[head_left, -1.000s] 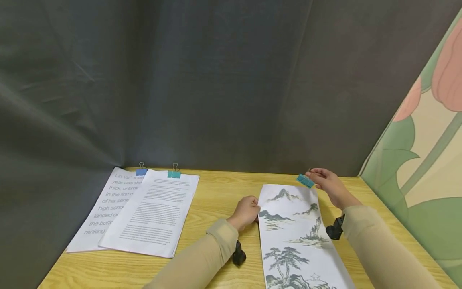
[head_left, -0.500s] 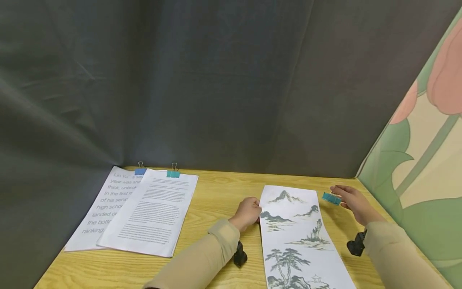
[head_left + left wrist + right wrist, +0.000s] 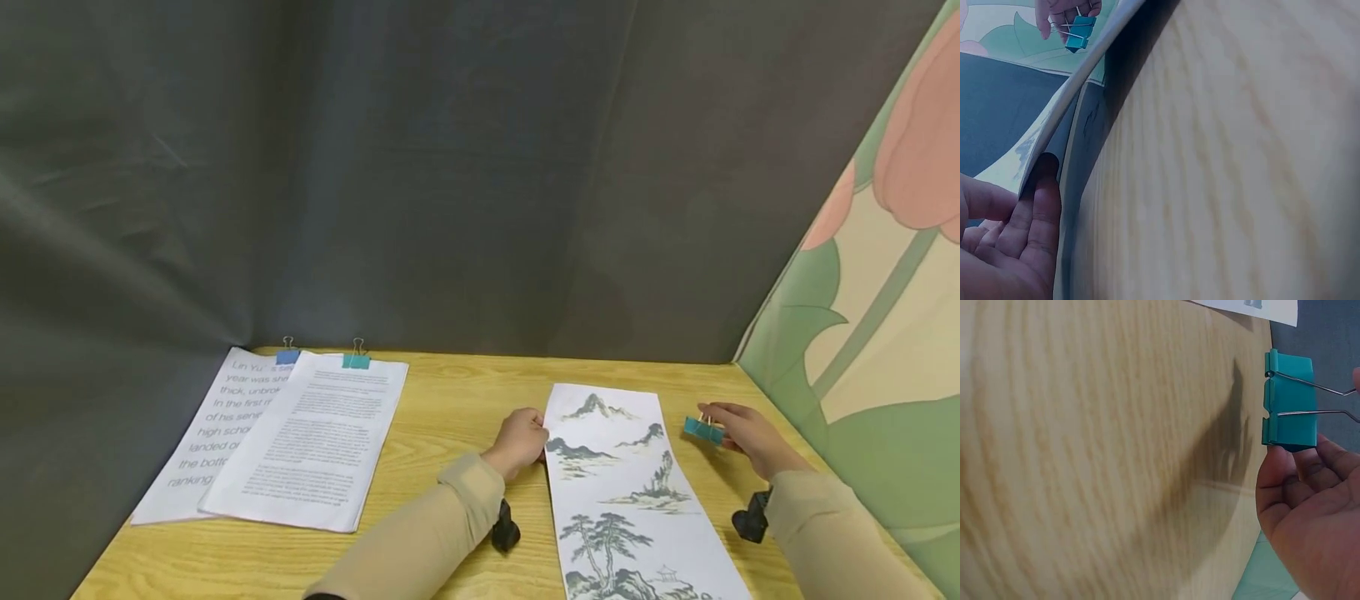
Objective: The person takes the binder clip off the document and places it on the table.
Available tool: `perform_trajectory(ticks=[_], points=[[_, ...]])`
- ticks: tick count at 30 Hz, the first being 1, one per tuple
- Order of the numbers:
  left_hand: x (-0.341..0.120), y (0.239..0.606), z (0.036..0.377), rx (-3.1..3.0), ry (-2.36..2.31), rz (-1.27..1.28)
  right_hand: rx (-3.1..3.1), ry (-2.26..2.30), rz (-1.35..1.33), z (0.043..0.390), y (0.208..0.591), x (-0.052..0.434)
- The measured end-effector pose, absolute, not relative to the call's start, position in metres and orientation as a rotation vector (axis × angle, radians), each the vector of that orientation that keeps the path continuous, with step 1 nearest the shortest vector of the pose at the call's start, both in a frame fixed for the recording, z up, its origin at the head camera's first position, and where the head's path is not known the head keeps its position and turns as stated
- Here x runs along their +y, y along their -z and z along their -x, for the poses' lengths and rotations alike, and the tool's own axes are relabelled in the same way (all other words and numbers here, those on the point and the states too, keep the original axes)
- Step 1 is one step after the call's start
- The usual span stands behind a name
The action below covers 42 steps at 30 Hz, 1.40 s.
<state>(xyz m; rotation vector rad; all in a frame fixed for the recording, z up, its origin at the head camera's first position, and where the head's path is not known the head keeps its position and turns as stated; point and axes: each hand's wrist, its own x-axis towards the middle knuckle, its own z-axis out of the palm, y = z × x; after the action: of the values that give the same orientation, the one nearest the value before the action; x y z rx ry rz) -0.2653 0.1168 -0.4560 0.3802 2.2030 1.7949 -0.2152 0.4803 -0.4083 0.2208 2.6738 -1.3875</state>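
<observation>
At the left edge of a stack of paper printed with ink mountains and pines (image 3: 630, 483), my left hand (image 3: 519, 442) pinches the sheets. In the left wrist view its thumb is on the printed face and the fingers lie underneath, with the edge (image 3: 1066, 103) lifted off the table. To the right of the stack, my right hand (image 3: 753, 433) holds a teal binder clip (image 3: 703, 430) by its wire handles, above the table. The right wrist view shows the clip (image 3: 1292, 400) with nothing in its mouth; the fingers are partly cut off there.
Two overlapping stacks of text pages lie at the left: the rear stack (image 3: 225, 417) has a blue binder clip (image 3: 287, 357), the front stack (image 3: 300, 450) a teal one (image 3: 356, 361). A dark curtain (image 3: 450, 183) hangs behind the wooden table (image 3: 450, 400); a floral panel (image 3: 885, 333) stands right.
My right hand has carried the teal binder clip away from the picture stack's top right corner, rightward and toward me. My left hand keeps its pinch on the left edge.
</observation>
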Motion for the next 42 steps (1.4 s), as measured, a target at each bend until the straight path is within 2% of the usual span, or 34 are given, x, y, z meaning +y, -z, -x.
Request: perform_trajectory(ticks=[42], points=[[0.142,0.461,0.264,2.087,-1.827,-0.271,2.585,1.384,-0.56,0.214,0.425,0.48]])
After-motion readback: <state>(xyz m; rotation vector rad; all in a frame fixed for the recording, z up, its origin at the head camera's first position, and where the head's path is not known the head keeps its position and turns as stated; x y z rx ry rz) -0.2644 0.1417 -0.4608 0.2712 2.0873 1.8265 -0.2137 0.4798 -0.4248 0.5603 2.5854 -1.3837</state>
